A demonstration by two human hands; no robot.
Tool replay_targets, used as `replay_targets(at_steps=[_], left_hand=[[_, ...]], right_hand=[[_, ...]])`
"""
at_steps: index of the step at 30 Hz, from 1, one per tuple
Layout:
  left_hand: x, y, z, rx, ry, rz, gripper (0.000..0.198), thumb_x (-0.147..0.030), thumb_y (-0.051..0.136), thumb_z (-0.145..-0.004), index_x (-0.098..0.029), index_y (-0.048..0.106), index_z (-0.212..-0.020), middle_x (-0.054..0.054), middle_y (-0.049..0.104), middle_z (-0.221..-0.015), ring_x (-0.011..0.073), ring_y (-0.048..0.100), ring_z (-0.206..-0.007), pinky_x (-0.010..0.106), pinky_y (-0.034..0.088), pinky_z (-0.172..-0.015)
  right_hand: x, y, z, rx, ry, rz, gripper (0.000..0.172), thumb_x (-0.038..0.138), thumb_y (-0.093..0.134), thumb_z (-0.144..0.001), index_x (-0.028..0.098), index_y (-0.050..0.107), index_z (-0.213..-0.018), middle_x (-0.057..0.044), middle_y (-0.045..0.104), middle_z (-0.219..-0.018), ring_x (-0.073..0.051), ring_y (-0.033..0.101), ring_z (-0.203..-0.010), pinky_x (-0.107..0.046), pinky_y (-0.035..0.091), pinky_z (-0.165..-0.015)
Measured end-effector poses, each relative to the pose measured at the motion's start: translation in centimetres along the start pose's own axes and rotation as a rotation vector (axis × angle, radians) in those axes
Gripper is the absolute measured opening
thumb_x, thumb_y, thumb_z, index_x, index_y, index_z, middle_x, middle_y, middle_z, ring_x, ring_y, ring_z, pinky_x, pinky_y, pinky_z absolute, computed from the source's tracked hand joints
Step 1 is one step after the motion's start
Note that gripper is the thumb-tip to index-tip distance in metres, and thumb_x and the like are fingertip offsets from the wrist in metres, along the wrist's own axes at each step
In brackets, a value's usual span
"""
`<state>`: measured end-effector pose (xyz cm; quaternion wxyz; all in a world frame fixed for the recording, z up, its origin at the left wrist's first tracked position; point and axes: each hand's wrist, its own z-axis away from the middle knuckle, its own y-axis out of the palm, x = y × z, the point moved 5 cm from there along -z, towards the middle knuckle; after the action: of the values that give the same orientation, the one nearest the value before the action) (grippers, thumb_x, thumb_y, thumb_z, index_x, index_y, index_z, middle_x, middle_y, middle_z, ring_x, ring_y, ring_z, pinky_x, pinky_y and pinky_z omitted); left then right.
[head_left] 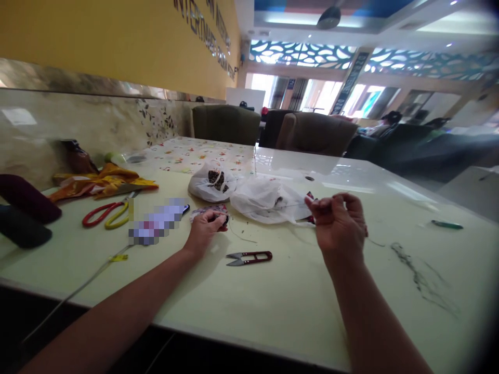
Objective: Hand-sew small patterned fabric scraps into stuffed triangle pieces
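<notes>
My left hand (206, 227) is closed in a pinch around a small dark piece (225, 221) with a bit of red at its lower edge; its exact kind is too small to tell. From there a fine dark thread (268, 209) runs taut across to my right hand (341, 223). The right fingers are pinched on that thread, raised over the table; whether a needle is between them I cannot tell. Below and between both hands lie thread snips (249, 257) with a dark red handle. A patterned scrap of cloth (198, 212) lies just behind my left hand.
White plastic bags (261, 200) stand behind my hands, one with dark beads or seeds (216, 179). Left are scissors (105, 215), a phone (159, 221) on a cable (83, 284) and an orange wrapper (109, 182). Right are tangled thread (419, 278) and a green tool (447, 225).
</notes>
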<state>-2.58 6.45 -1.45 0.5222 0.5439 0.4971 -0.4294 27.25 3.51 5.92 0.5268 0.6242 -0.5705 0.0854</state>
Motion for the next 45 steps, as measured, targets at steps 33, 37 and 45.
replay_targets(at_steps=[33,37,45], left_hand=[[-0.2,0.1,0.2,-0.022,0.004,0.088,0.034,-0.039,0.080,-0.067,-0.011,0.071,-0.083,0.002,0.068,-0.076,0.0124,0.064,-0.067,0.030,0.057,-0.071],[-0.7,1.1,1.1,0.070,0.022,0.023,0.031,-0.039,0.079,-0.069,-0.013,0.069,-0.083,-0.001,0.065,-0.073,0.0115,0.063,-0.063,0.029,0.058,-0.070],[-1.3,3.0,2.8,0.280,0.065,-0.061,0.028,-0.037,0.078,-0.073,-0.014,0.066,-0.083,0.000,0.067,-0.072,0.0138,0.066,-0.067,0.027,0.056,-0.068]], right_hand=[[0.5,-3.9,-1.6,-0.249,-0.274,0.766,0.004,0.025,0.054,-0.084,0.021,0.053,-0.084,0.005,0.056,-0.058,-0.012,0.053,-0.048,-0.025,0.046,-0.051],[-2.2,-0.4,0.6,0.084,-0.038,0.716,0.012,0.033,0.059,-0.083,0.022,0.054,-0.083,0.008,0.046,-0.056,-0.009,0.043,-0.043,-0.021,0.041,-0.041],[-6.5,5.8,8.4,0.738,0.287,0.717,0.023,0.037,0.061,-0.085,0.020,0.062,-0.100,0.008,0.039,-0.053,-0.009,0.038,-0.047,-0.021,0.036,-0.046]])
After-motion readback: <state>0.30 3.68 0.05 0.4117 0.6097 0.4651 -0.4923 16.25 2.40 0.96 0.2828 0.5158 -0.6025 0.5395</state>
